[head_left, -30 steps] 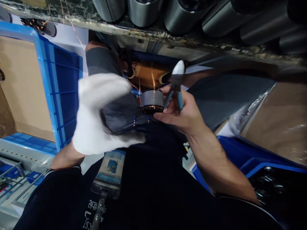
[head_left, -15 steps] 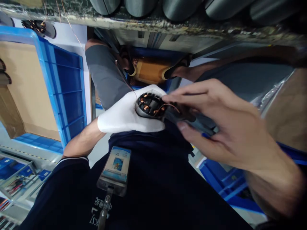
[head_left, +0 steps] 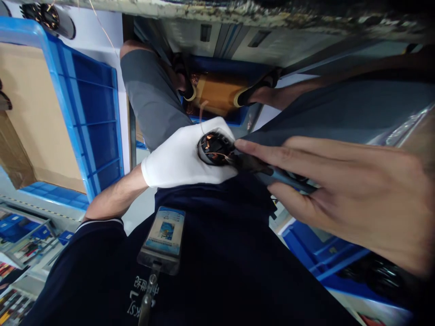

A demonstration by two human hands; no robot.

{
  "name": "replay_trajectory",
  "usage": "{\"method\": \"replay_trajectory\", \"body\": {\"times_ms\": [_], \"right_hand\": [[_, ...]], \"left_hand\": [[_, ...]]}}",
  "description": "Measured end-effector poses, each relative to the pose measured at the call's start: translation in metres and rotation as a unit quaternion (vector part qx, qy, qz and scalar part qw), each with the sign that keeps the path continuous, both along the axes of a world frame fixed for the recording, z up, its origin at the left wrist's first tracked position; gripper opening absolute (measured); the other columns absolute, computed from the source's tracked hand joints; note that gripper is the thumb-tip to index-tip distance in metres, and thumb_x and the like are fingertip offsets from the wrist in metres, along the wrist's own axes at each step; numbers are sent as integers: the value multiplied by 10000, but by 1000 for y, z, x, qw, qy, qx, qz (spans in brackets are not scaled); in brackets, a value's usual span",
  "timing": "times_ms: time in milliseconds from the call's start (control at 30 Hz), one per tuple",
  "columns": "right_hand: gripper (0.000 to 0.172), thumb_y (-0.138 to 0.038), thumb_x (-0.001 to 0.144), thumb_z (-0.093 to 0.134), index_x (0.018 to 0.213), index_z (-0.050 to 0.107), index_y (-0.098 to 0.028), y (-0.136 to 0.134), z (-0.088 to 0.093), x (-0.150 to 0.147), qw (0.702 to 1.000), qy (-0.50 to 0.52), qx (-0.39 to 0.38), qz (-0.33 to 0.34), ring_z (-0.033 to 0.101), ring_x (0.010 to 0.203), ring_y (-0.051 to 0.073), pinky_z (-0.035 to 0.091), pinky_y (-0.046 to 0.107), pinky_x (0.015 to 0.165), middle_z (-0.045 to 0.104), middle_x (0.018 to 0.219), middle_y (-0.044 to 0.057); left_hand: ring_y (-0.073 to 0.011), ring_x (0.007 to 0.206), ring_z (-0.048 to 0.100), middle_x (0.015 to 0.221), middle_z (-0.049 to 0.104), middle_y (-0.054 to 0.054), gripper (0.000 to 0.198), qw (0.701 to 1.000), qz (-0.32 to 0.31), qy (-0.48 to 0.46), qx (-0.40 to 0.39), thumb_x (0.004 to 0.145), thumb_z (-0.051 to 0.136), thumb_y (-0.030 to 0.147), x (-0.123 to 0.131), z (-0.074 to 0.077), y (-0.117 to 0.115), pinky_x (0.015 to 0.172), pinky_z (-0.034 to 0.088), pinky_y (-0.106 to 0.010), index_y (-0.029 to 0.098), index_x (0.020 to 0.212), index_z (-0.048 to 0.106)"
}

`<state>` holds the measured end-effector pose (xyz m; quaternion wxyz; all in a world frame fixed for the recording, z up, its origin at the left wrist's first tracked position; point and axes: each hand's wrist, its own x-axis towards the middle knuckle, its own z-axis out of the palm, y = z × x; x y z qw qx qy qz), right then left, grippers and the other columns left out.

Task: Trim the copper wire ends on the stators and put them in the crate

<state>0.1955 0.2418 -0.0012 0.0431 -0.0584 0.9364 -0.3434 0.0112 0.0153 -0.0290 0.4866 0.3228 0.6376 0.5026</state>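
Observation:
My left hand [head_left: 180, 158], in a white glove, wraps around a motor stator [head_left: 215, 148]. The part is a short dark cylinder whose open end, with copper windings and black slots, faces up. A loose copper wire [head_left: 203, 111] rises from its far side, and another strand crosses the open end. My bare right hand [head_left: 343, 181] grips a dark plier-like tool [head_left: 288, 177] between thumb and fingers. The tool's tip is at the stator's right rim, where blur and shadow hide the exact contact. The right index fingertip lies close beside that rim.
To the left stands a blue crate [head_left: 86, 99] lined with cardboard, with more stators [head_left: 57, 20] behind it. A worn bench edge [head_left: 238, 18] runs across the top. Below sits a blue bin [head_left: 220, 90] between the feet. Another blue crate [head_left: 316, 253] is at lower right.
My right hand has shifted right and its tool tip now meets the stator's right rim. The copper end that stuck out there now lies across the opening. The view has tilted down slightly.

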Motion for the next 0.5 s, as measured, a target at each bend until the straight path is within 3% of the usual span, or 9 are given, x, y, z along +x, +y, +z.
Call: {"method": "replay_trajectory", "body": {"times_ms": [167,267,367,500], "right_hand": [[649,-355,1137,620,1782,551,-328,-6,-10,-4,1000,27,3,-7,612,954,258,627,448,884,581,1148,74],[693,-360,1124,623,1806,507,-324,-8,-12,-5,997,51,66,7,593,1008,307,559,484,828,578,1184,92],[703,-291,1130,598,1822,472,-297,-9,-11,-3,990,57,130,16,579,1002,328,495,480,751,584,1197,107],[658,-244,1150,572,1803,497,-256,-13,-11,0,990,56,125,9,559,939,302,521,464,760,599,1192,110]], "left_hand": [[-205,856,763,904,727,40,306,989,28,118,-87,850,885,213,8,12,8,858,623,-417,257,1024,637],[-230,813,774,863,728,23,326,977,10,177,-117,854,915,256,13,18,14,812,614,-430,263,1004,625],[-205,742,745,826,726,18,296,968,7,221,-121,870,886,221,17,19,16,742,587,-391,266,1006,626],[-193,753,760,847,755,37,319,971,8,217,-102,876,894,193,20,19,14,797,637,-387,279,1060,649]]}}
